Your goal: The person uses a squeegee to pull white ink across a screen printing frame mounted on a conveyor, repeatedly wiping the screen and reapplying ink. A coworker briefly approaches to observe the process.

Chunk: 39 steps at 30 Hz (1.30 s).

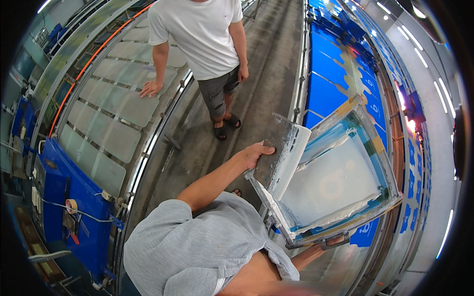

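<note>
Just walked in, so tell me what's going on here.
A person in a grey shirt holds a squeegee in the left hand, while the right hand grips a handle of a screen-printing frame. The frame is tilted, with white ink-like paste smeared across its mesh. Blue pieces lie along the table on the right. A co-worker in a white T-shirt stands opposite, one hand on the left-hand table.

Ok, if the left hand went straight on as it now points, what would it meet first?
First, the scraper the left hand grips; past it, likely the frame, though depth is unclear.
</note>
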Each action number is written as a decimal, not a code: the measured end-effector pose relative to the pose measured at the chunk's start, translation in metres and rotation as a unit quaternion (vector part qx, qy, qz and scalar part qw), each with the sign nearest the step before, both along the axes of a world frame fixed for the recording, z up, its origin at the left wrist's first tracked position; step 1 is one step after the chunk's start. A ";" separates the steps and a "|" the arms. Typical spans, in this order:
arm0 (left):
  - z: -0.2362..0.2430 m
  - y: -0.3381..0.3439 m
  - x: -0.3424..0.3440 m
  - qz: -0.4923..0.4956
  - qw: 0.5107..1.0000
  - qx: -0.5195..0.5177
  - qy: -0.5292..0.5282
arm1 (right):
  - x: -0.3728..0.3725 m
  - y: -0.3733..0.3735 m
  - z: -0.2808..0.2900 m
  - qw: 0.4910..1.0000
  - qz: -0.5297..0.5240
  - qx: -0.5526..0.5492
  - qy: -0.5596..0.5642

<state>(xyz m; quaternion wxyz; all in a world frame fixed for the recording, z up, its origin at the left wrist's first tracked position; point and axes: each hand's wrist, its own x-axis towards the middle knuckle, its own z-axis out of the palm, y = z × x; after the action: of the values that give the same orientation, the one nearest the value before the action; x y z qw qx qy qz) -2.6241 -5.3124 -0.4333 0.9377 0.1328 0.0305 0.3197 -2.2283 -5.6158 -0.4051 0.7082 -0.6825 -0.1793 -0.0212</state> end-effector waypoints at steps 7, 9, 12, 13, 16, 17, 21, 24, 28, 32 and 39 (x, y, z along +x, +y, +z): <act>-0.003 0.003 0.000 -0.011 1.000 0.001 -0.009 | 0.002 -0.001 0.000 1.000 -0.008 0.002 -0.005; -0.003 0.003 0.001 -0.012 1.000 0.001 -0.009 | 0.003 -0.001 0.000 1.000 -0.011 0.003 -0.006; -0.006 0.004 0.002 -0.004 1.000 -0.001 -0.001 | 0.001 0.000 -0.001 1.000 -0.011 0.002 -0.006; -0.007 0.004 0.002 0.000 1.000 -0.002 0.001 | 0.001 0.001 0.000 1.000 -0.011 0.003 -0.006; -0.006 0.003 0.001 0.003 1.000 -0.001 0.002 | -0.001 0.002 -0.002 1.000 -0.014 0.004 -0.005; -0.004 0.003 0.001 0.002 1.000 -0.001 0.000 | -0.001 0.000 -0.001 1.000 -0.015 0.002 -0.006; 0.001 0.001 0.000 0.001 1.000 0.006 0.012 | -0.002 -0.002 -0.001 1.000 -0.016 0.000 -0.005; 0.000 0.001 0.000 0.004 1.000 0.009 0.018 | -0.003 -0.002 -0.001 1.000 -0.014 0.002 -0.005; -0.001 0.001 0.000 -0.002 1.000 0.012 0.006 | -0.004 -0.005 -0.001 1.000 -0.016 0.003 -0.007; -0.005 0.003 0.000 -0.012 1.000 0.015 0.001 | -0.004 -0.004 -0.002 1.000 -0.016 0.003 -0.007; -0.006 0.003 0.001 0.000 1.000 0.010 0.012 | -0.002 -0.001 -0.004 1.000 -0.015 0.003 -0.003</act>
<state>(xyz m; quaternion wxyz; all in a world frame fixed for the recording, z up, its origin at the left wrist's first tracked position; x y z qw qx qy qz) -2.6227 -5.3097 -0.4389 0.9359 0.1461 0.0390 0.3182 -2.2308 -5.6170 -0.4092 0.7093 -0.6830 -0.1711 -0.0341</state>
